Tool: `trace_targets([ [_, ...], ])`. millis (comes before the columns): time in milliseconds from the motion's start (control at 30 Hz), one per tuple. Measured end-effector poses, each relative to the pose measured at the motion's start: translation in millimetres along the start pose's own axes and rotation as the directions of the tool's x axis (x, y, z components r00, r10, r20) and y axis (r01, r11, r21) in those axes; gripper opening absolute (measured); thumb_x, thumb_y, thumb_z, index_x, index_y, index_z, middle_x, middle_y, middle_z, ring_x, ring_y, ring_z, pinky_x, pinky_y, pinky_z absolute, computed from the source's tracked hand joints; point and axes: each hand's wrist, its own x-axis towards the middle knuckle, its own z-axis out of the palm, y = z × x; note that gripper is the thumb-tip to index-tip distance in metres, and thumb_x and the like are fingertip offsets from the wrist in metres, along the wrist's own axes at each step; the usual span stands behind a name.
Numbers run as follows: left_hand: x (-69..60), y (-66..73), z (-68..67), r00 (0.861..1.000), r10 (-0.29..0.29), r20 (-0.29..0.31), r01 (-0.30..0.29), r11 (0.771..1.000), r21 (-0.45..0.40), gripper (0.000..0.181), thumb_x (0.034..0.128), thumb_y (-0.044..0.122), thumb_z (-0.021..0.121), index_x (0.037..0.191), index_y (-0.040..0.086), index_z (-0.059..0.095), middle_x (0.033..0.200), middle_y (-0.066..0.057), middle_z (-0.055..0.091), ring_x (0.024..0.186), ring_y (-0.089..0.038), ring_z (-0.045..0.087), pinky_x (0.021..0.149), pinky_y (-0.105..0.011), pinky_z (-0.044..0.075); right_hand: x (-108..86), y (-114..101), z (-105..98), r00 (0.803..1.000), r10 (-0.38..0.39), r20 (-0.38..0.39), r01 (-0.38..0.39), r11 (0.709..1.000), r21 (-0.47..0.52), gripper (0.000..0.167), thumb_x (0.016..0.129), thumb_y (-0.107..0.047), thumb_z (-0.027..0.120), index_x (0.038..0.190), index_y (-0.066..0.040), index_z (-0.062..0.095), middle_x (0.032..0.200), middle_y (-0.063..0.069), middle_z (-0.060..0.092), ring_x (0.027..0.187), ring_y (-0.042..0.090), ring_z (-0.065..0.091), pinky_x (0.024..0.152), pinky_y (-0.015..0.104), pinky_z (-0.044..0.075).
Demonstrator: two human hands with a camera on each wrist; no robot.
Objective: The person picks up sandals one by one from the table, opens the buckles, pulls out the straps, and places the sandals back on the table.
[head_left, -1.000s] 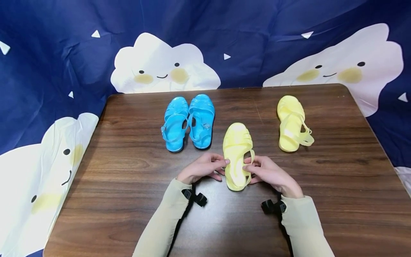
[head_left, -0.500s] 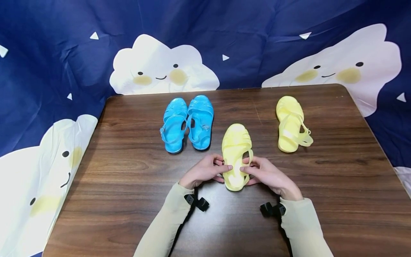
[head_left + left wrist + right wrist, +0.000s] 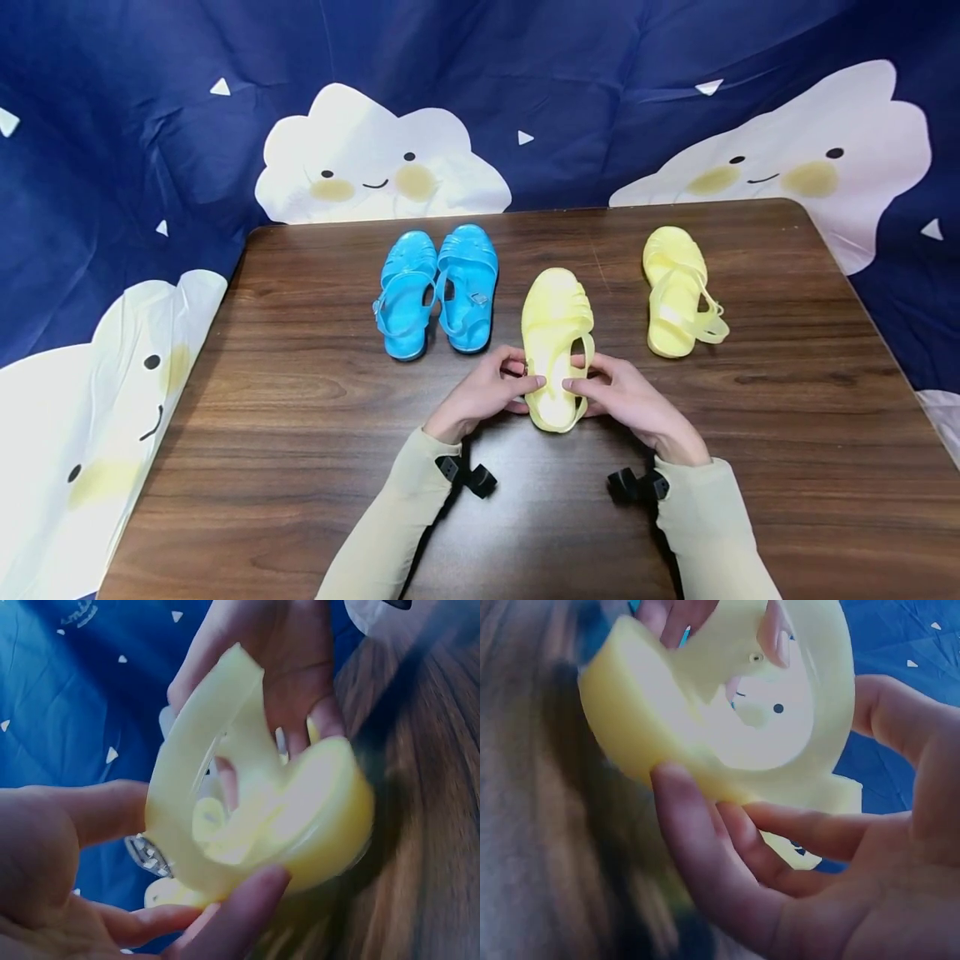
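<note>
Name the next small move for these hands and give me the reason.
Probably carry the held yellow sandal rightward, to sit beside the other yellow sandal. The left hand and right hand grip it from both sides, the two yellow ones lie apart, and the blue sandals sit side by side, suggesting matched pairs.

The desk point(image 3: 300, 433) before me has a dark brown wood grain and rounded far corners. On it, toward the far edge, lie one blue sandal point(image 3: 405, 310) and, just beside it, a second blue sandal point(image 3: 468, 292), toes away from me; well to their right lies a yellow sandal point(image 3: 672, 313), likewise oriented.
</note>
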Motion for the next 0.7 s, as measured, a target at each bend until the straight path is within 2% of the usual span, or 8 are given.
trace_targets([
  [200,5.0,8.4,5.2,0.992,0.096,-0.083,-0.096,0.995,0.001,0.051,0.0887,0.012,0.068,0.135,0.005,0.048,0.119,-0.013,0.050,0.089,-0.017,0.057,0.077,-0.042,0.058,3.0,-12,0,0.998,-0.016,-0.059,0.018,0.999,0.043,0.056,0.094,-0.018,0.059,0.140,0.007,0.037,0.130,0.026,0.050,0.097,0.014,0.064,0.082,0.030,0.056],
  [333,9.7,12.9,9.3,0.980,0.153,-0.124,-0.155,0.988,-0.009,0.051,0.0879,0.009,0.068,0.136,0.007,0.051,0.120,-0.012,0.049,0.089,-0.015,0.060,0.075,-0.036,0.058,7.6,-17,0,0.994,-0.024,-0.109,0.035,0.995,0.097,0.057,0.095,-0.018,0.059,0.141,0.005,0.035,0.133,0.022,0.045,0.098,0.010,0.062,0.084,0.028,0.055],
  [500,17.9,15.2,15.2,0.962,0.190,-0.197,-0.198,0.980,-0.025,0.053,0.0872,0.008,0.068,0.137,0.009,0.053,0.117,-0.008,0.049,0.088,-0.013,0.059,0.069,-0.029,0.056,15.0,-21,-1,0.985,-0.006,-0.170,0.030,0.990,0.139,0.057,0.095,-0.022,0.058,0.142,0.001,0.034,0.134,0.014,0.042,0.097,0.007,0.061,0.082,0.024,0.054],
  [700,28.3,16.5,20.3,0.935,0.223,-0.275,-0.236,0.972,-0.016,0.052,0.0864,0.012,0.071,0.136,0.014,0.056,0.119,-0.003,0.054,0.100,-0.016,0.055,0.071,-0.023,0.052,20.2,-28,-8,0.976,-0.009,-0.216,0.047,0.984,0.173,0.058,0.095,-0.021,0.057,0.144,0.000,0.033,0.136,0.010,0.039,0.097,0.005,0.057,0.082,0.022,0.051],
])
